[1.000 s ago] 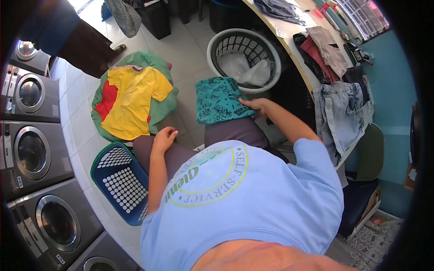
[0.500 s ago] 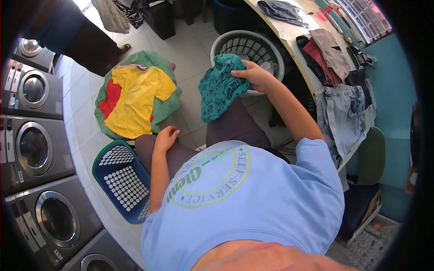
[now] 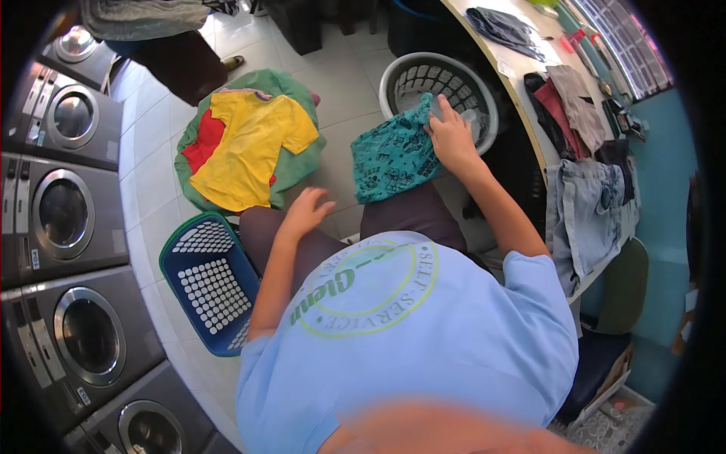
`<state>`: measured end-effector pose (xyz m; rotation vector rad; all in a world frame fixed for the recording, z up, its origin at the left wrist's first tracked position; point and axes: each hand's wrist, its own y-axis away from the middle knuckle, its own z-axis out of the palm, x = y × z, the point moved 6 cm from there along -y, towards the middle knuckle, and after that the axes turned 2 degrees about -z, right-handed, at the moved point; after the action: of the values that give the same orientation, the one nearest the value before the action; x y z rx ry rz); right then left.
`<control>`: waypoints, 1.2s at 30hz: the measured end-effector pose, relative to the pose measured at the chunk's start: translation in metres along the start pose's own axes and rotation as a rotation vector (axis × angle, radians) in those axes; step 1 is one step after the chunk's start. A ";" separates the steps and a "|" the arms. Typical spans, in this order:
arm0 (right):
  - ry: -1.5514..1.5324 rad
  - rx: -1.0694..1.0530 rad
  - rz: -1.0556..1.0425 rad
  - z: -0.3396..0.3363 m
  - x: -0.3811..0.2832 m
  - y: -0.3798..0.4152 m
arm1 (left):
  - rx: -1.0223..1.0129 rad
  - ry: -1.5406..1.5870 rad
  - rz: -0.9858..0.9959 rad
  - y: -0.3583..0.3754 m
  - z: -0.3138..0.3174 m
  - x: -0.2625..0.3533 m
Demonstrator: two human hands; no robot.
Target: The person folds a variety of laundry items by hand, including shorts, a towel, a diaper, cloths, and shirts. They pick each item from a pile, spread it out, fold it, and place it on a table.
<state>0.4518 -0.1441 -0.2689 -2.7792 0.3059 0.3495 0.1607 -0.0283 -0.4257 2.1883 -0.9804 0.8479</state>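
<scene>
My right hand [image 3: 454, 140] pinches the upper right corner of a teal garment with dark print [image 3: 397, 159], which hangs folded over my knee. Its exact kind is hard to make out. Over my other thigh, my left hand [image 3: 306, 212] is raised with its fingers loosely apart, holding nothing. Ahead of that hand, a yellow T-shirt [image 3: 257, 144] lies spread on a green cloth bundle [image 3: 299, 170], with a red cloth [image 3: 204, 144] showing beside it. Behind my right hand stands a grey laundry basket [image 3: 489, 129] with some whitish, translucent material inside.
A blue basket with a green rim [image 3: 219, 276] sits by my left side. Front-loading machines [image 3: 83, 333] line the left. At right, a table [image 3: 503, 45] carries folded clothes and jeans [image 3: 582, 219]. A person in dark trousers [image 3: 178, 64] stands at the upper left.
The teal garment has straightened and now hangs flatter, its top edge drawn toward the grey basket. My left hand has lifted slightly forward. The whole view has shifted a little.
</scene>
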 end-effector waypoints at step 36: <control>-0.590 -0.480 0.287 -0.008 0.069 0.108 | -0.547 0.815 -0.070 0.045 0.038 0.064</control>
<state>0.4917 -0.2587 -0.3117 -2.8918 0.5225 1.4397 0.1697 -0.1074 -0.3906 1.2244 -0.6079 1.1353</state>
